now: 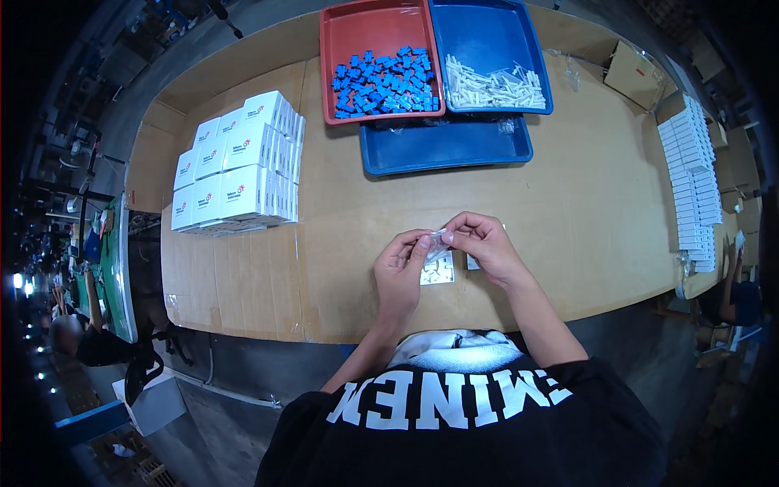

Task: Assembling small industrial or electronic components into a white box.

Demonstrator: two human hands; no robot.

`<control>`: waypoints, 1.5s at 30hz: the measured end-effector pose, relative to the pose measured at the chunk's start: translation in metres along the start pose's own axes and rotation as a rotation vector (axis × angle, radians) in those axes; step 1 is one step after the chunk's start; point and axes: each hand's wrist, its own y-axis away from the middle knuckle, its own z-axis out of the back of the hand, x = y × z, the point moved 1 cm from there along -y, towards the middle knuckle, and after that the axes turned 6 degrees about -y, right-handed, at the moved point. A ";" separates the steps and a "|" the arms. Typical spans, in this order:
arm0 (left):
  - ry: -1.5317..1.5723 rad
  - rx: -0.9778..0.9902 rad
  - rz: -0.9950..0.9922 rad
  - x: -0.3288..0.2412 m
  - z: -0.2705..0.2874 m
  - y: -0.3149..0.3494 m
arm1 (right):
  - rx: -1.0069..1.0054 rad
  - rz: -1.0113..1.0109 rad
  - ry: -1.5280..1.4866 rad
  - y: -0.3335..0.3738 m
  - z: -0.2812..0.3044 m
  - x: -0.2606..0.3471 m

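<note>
A small clear plastic bag (437, 243) is pinched between the fingertips of both my hands above the table's near middle. My left hand (398, 272) grips its left side with thumb and forefinger. On the other side, my right hand (484, 246) holds it the same way, fingers curled. Whether anything is inside the bag I cannot make out. Just below lies a small open white box (438, 269) with pale pieces in it, its upper part hidden by the bag and my fingers. Another small white item (472, 263) shows partly beneath my right hand.
A red tray (373, 26) of blue plastic parts and a blue tray (487, 32) of white rods stand at the back, above another blue tray (446, 148). White boxes (235, 158) are stacked left; narrower ones (690, 183) line the right edge. Other people work on both sides.
</note>
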 end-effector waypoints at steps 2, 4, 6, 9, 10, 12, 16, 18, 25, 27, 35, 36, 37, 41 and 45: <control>0.003 0.003 0.015 -0.001 0.000 0.000 | 0.011 0.008 -0.001 0.000 0.002 0.000; -0.018 -0.010 0.036 0.002 0.002 -0.001 | 0.023 0.020 0.007 0.000 0.003 0.001; -0.018 -0.004 0.034 0.004 0.004 -0.002 | 0.026 0.021 0.015 0.000 0.005 0.003; -0.011 -0.005 0.042 0.002 0.002 -0.001 | 0.011 0.029 0.034 -0.002 0.007 0.002; -0.004 -0.011 0.052 0.000 0.001 0.000 | -0.007 0.036 0.045 -0.002 0.008 0.002; -0.013 -0.015 0.042 0.000 0.001 0.000 | -0.020 0.040 0.057 -0.004 0.009 0.001; -0.066 -0.046 0.022 -0.002 0.000 0.001 | -0.042 0.031 0.057 -0.004 0.010 0.000; -0.089 -0.050 0.014 -0.003 0.001 0.000 | -0.048 0.031 0.056 -0.004 0.012 -0.001; -0.069 -0.048 0.000 -0.003 -0.001 0.000 | -0.027 0.081 0.054 -0.004 0.012 -0.003; -0.080 -0.048 -0.014 -0.003 -0.001 0.001 | -0.004 0.104 0.073 -0.003 0.010 0.001; -0.157 -0.051 -0.082 0.000 0.003 0.002 | 0.016 0.165 0.050 -0.001 0.004 -0.005; -0.199 -0.064 -0.096 -0.002 0.003 0.002 | 0.019 0.142 0.020 0.000 0.004 -0.007; -0.241 -0.077 -0.110 -0.002 0.002 0.002 | 0.021 0.118 -0.009 0.001 0.003 -0.008; -0.216 -0.047 -0.111 0.000 0.002 0.002 | 0.036 0.123 -0.050 0.004 -0.005 -0.007; -0.068 0.010 -0.061 0.004 0.002 0.002 | 0.050 0.112 -0.023 0.002 -0.003 -0.007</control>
